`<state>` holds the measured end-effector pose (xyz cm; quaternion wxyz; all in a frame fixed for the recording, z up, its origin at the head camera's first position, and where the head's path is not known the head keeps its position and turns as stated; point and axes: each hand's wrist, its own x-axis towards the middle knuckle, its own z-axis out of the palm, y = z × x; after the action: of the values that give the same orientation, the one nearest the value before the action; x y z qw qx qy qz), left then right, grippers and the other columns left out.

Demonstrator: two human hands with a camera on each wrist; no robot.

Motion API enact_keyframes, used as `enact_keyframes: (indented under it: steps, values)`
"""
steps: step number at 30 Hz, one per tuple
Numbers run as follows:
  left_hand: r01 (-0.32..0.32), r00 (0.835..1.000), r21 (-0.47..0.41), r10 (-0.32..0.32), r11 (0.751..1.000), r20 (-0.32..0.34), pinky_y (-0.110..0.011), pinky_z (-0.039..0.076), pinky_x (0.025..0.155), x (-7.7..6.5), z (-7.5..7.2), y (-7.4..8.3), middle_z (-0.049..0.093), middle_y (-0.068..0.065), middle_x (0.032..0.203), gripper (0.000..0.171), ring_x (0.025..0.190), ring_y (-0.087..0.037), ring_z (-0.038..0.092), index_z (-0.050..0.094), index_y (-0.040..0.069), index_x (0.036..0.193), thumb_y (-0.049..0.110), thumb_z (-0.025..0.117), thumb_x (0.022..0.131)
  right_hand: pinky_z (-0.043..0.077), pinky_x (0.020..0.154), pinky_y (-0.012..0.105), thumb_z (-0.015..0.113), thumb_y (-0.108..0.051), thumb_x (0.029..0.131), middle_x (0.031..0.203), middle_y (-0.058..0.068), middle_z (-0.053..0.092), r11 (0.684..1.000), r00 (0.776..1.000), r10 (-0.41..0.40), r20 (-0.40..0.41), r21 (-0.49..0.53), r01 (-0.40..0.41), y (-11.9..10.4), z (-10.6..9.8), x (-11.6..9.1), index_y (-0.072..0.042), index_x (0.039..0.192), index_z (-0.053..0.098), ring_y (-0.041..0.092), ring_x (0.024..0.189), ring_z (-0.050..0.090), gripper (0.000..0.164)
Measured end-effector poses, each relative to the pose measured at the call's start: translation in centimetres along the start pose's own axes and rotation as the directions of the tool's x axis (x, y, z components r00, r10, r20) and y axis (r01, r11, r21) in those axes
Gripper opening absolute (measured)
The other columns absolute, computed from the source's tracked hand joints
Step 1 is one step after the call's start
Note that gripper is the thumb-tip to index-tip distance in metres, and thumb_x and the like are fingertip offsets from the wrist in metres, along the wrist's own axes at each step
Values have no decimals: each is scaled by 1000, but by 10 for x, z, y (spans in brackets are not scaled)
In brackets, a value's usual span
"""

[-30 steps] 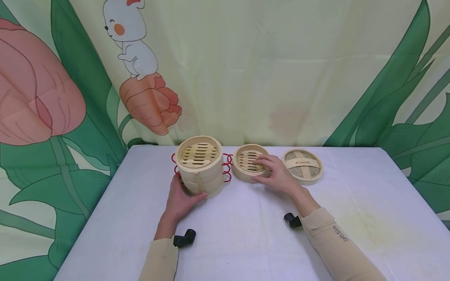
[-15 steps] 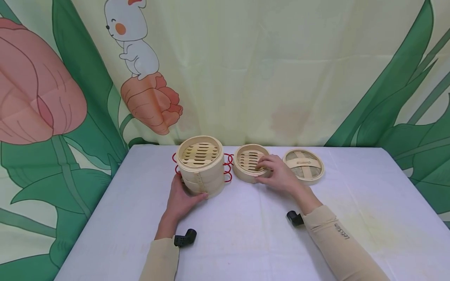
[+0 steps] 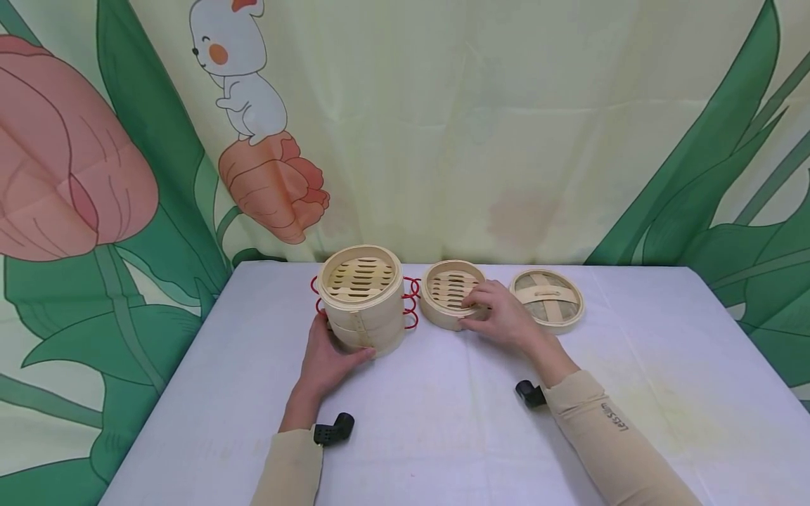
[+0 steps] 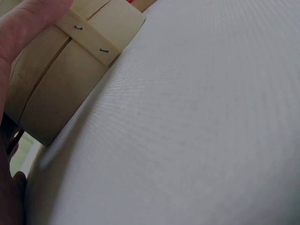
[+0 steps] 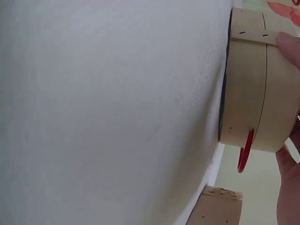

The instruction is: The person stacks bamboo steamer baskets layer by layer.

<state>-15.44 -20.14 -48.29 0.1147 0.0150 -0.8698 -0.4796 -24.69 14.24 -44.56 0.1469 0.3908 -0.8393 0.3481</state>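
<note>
A stack of round bamboo steamers with red cord loops stands left of the middle, its slatted floor showing at the top. My left hand holds the stack low, thumb across the front and fingers round the left side, mostly hidden. Right of it sits a smaller bamboo steamer basket, with slots in its floor. My right hand grips that basket at its near right rim. In the right wrist view the thumb presses on the basket's outer wall, beside a stapled strip.
A round woven bamboo lid with crossed strips and a small handle lies at the right, near the right hand. A white cloth covers the table. Behind it hangs a printed curtain.
My right hand's fingers have drawn in slightly to the right, closer to the small basket's rim. The left hand and the stack look the same.
</note>
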Motion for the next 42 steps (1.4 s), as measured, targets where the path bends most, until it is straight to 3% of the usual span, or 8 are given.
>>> enact_keyframes:
  steps: [10, 20, 33, 42]
  values:
    - [4, 1000, 16, -4, 1000, 2, -47, 27, 115, 0, 0, -2, 41, -18, 142, 108, 135, -31, 38, 32, 1, 146, 33, 95, 65, 43, 86, 45, 89, -2, 71, 94, 5, 66, 998, 996, -57, -66, 23, 59, 1, 5, 2, -8, 89, 70, 30, 96, 55, 27]
    - [8, 1000, 14, -8, 1000, 8, -46, 25, 115, 1, -1, 0, 41, -17, 142, 108, 135, -29, 37, 32, 3, 146, 34, 95, 65, 41, 88, 43, 89, -3, 72, 96, 6, 65, 999, 995, -14, -102, 34, 18, -7, 1, 5, -8, 90, 71, 31, 100, 52, 26]
    - [2, 1000, 5, -3, 1000, 9, -46, 25, 115, 0, -1, 2, 40, -17, 144, 109, 136, -29, 36, 31, 3, 148, 35, 95, 66, 39, 87, 40, 89, -2, 72, 94, 6, 65, 995, 983, -99, -156, 3, 101, -14, -8, 13, -6, 92, 71, 29, 96, 52, 27]
    - [-1, 1000, 18, 0, 1000, 9, -46, 26, 115, 0, -1, 1, 40, -17, 144, 109, 136, -29, 36, 30, 3, 147, 37, 95, 66, 38, 99, 51, 88, 1, 71, 92, 7, 64, 994, 977, -107, -183, -11, 107, -20, -15, 21, -5, 91, 71, 31, 92, 51, 27]
